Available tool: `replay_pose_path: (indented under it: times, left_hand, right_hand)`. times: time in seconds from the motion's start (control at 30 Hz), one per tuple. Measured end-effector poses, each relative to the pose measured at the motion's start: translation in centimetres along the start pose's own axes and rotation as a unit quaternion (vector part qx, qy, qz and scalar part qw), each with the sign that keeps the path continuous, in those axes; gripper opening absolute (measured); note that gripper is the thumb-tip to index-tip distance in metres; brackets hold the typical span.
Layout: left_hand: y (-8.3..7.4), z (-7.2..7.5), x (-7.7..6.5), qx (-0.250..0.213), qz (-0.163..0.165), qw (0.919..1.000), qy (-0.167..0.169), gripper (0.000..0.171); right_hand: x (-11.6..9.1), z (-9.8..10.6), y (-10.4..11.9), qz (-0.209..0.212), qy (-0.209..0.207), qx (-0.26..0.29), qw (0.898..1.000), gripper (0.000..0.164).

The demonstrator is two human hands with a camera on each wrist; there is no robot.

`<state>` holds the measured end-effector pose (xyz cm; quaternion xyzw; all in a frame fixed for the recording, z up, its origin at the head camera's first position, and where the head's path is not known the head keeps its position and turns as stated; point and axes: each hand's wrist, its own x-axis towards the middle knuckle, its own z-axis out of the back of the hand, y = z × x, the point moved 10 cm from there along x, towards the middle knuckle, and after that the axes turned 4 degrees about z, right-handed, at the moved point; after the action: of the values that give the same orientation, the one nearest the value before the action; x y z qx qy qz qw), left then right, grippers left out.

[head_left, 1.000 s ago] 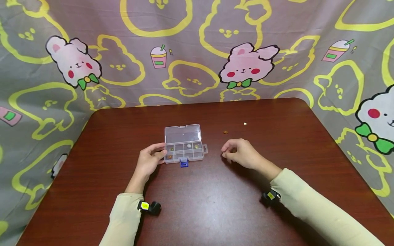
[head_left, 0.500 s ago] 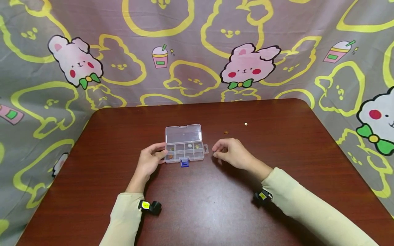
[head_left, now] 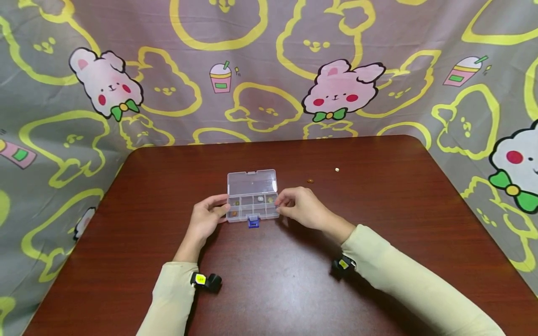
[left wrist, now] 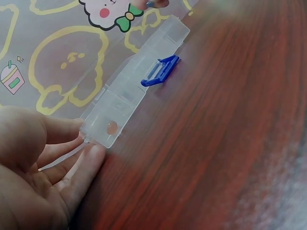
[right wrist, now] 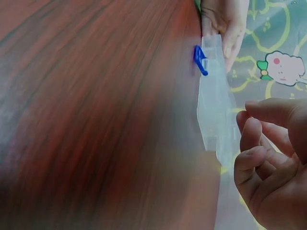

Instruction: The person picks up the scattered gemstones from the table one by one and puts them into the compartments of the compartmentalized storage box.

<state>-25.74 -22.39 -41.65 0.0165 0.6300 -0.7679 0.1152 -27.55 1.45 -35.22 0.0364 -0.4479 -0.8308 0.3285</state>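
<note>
The clear box (head_left: 246, 211) stood on the bench (head_left: 290, 289), its lid (head_left: 252, 183) raised at the back, its blue latch (head_left: 253, 222) jutting forward. An orange piece (head_left: 234, 213) lay in the front left compartment, a green piece (head_left: 237, 203) behind it; a white piece (head_left: 260, 199) and a yellowish piece (head_left: 271, 199) sat farther right. The left hand (head_left: 204, 218) gripped the left end. The right hand (head_left: 302, 207) was at the right end, fingers bent; whether it pinched anything could not be told. Beyond lay a brown piece (head_left: 310, 180) and a cream piece (head_left: 337, 170), before a patterned cloth (head_left: 260, 65).
</note>
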Motion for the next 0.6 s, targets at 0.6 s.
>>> replay_pose_path:
  times: [0.6]
  left_hand:
    - [0.1, 0.1, -0.1, 0.009, 0.002, 1.0000, 0.000, 0.034]
  right_hand:
    - [2.3, -2.6, 1.2, 0.001, 0.010, 0.012, 1.000, 0.007]
